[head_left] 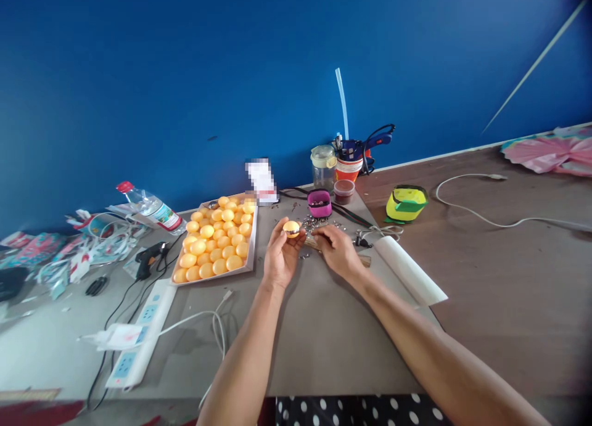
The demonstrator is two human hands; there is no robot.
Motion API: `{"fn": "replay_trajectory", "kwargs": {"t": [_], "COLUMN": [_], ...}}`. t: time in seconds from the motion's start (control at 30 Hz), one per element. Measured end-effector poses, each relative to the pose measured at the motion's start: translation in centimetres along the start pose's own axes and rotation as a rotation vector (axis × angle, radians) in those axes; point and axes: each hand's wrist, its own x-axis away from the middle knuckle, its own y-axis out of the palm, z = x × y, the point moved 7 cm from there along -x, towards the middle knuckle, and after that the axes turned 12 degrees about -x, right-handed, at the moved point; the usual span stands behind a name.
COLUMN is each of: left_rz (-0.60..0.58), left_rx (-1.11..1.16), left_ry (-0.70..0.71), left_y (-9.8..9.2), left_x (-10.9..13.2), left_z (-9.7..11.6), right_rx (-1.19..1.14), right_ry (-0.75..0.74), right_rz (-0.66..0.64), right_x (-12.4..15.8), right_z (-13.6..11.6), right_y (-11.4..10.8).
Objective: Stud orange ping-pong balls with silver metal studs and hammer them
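My left hand [281,253] is closed around a small orange ball [291,228] with a dark opening on its side, held up at the fingertips. My right hand [337,248] rests beside it on the grey mat [314,333], fingers curled and pinched toward the ball; what they hold is too small to see. Tiny dark pieces [319,224] lie scattered just behind both hands. A tray [252,253] filled with several orange balls [217,241] sits left of my left hand.
A pink tub [319,203], jar [323,166], orange cup with tools [348,161] and brown cup [343,190] stand at the back. A yellow-green case [406,203], rolled paper [409,270], white cable [485,213], power strip [141,330], glue gun [150,256] and bottle [152,208] surround the mat.
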Motion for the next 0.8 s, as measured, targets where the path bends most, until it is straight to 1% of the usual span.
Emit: {"fn": "replay_trajectory", "kwargs": {"t": [0.07, 0.17, 0.23, 0.33, 0.43, 0.57, 0.73, 0.8], "left_rz": [0.005, 0.009, 0.017, 0.029, 0.026, 0.008, -0.025, -0.018], "left_rx": [-0.009, -0.005, 0.003, 0.007, 0.013, -0.004, -0.028, -0.030], "left_ry": [0.017, 0.032, 0.046, 0.054, 0.050, 0.057, 0.057, 0.064], "left_y": [-0.1, -0.3, -0.4, -0.5, -0.4, -0.3, -0.2, -0.3], "left_x": [0.0, -0.1, -0.2, -0.2, -0.2, -0.1, 0.2, 0.2], "left_z": [0.1, 0.2, 0.3, 0.3, 0.3, 0.5, 0.5, 0.6], "right_rx": [0.162, 0.424, 0.587, 0.752, 0.822, 0.827, 0.784, 0.720], "right_ry": [-0.074, -0.105, -0.096, -0.098, -0.122, -0.130, -0.150, -0.134], "right_rz": [-0.140, -0.318, -0.393, -0.459, -0.496, -0.507, -0.461, -0.404], "right_x": [0.5, 1.3, 1.6, 1.8, 1.8, 1.7, 1.5, 1.3], "right_z": [-0.4, -0.6, -0.6, -0.7, -0.6, -0.3, -0.7, -0.8], "right_y": [1.5, 3.5, 4.4, 5.3, 5.8, 6.0, 5.6, 5.1]}}
